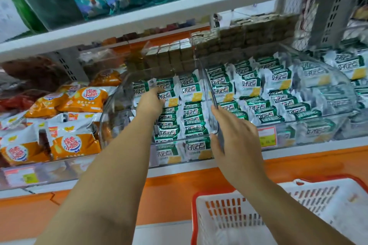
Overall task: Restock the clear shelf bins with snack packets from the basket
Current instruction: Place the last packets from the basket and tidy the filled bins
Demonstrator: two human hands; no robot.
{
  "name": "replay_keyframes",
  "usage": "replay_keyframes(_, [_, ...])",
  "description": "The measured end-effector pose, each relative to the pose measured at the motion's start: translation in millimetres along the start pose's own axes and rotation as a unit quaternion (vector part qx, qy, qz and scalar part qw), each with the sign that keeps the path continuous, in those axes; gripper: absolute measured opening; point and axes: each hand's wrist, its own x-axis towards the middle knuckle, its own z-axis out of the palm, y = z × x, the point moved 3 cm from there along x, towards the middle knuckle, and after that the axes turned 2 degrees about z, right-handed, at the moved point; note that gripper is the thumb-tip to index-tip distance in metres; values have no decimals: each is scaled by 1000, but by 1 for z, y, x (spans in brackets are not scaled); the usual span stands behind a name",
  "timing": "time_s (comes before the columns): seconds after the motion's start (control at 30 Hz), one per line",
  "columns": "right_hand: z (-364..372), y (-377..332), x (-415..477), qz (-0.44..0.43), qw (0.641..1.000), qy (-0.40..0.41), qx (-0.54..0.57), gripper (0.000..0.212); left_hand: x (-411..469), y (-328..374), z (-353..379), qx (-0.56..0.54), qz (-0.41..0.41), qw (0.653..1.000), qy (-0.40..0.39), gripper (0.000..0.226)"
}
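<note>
A clear shelf bin (115, 105) in the middle of the shelf holds several green-and-white snack packets (192, 121) in stacked rows. My left hand (150, 102) reaches into this bin and its fingers curl round a packet near the top left of the stack. My right hand (235, 135) grips the bin's clear right wall (209, 89), thumb on the inside and fingers outside. A second clear bin (342, 85) to the right is full of the same packets. The white basket with a red rim (194, 215) sits at lower right; its visible inside shows no packets.
Orange snack bags (79, 97) fill the bin to the left. Brown boxed snacks (169, 55) stand behind the bins. A white upper shelf (179, 12) carries teal bags. A price label (266, 137) sits on the shelf front, above an orange panel (179, 195).
</note>
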Motion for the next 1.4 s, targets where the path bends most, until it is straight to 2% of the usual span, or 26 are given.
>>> replay_keyframes(0.2, [1, 0, 1, -1, 1000, 14, -11, 46, 4, -3, 3, 46, 11, 999, -23, 47])
replay_keyframes(0.3, [2, 4, -3, -29, 999, 42, -17, 40, -14, 8, -7, 54, 26, 998, 11, 52])
replay_keyframes(0.4, [-5, 0, -12, -65, 993, 102, 14, 28, -57, 27, -26, 2, 123, 987, 103, 42])
replay_keyframes(0.47, [-8, -10, -22, -87, 986, 135, 38, 22, -102, 31, -35, -92, 233, 953, 169, 33])
replay_keyframes(0.5, [-7, -14, -26, -93, 986, 124, 60, 21, -125, 29, -35, -127, 279, 934, 184, 29])
replay_keyframes(0.53, [-3, -18, -33, -92, 988, 92, 83, 19, -147, 22, -30, -143, 311, 920, 190, 27])
replay_keyframes(0.6, [11, -13, -50, -58, 993, -8, 103, 17, -184, -1, -5, -153, 318, 920, 172, 23])
replay_keyframes(0.67, [29, 2, -75, 13, 990, -111, 84, 18, -213, -26, 29, -175, 286, 933, 133, 22])
replay_keyframes(0.77, [53, 34, -116, 146, 970, -186, 59, 18, -239, -51, 76, -196, 265, 942, 59, 21])
replay_keyframes(0.83, [75, 54, -142, 225, 941, -248, 50, 19, -245, -64, 103, -166, 247, 955, 3, 25])
replay_keyframes(0.9, [100, 71, -169, 274, 893, -352, 52, 23, -248, -74, 129, -108, 219, 968, -61, 28])
replay_keyframes(0.97, [117, 83, -194, 277, 841, -464, 37, 22, -253, -78, 150, -85, 183, 971, -128, 32])
replay_keyframes(1.03, [127, 89, -216, 259, 793, -552, 17, 21, -258, -80, 164, -109, 150, 970, -155, 34])
replay_keyframes(1.1, [134, 93, -235, 260, 757, -599, -3, 40, -261, -80, 169, -149, 133, 968, -152, 31])
replay_keyframes(1.23, [147, 96, -263, 315, 690, -652, 6, 89, -263, -81, 173, -184, 145, 961, -147, 28])
replay_keyframes(1.3, [148, 97, -265, 326, 672, -665, 16, 95, -263, -81, 174, -201, 139, 958, -152, 27])
replay_keyframes(1.4, [149, 100, -262, 321, 687, -652, -6, 88, -263, -81, 175, -217, 128, 955, -160, 27])
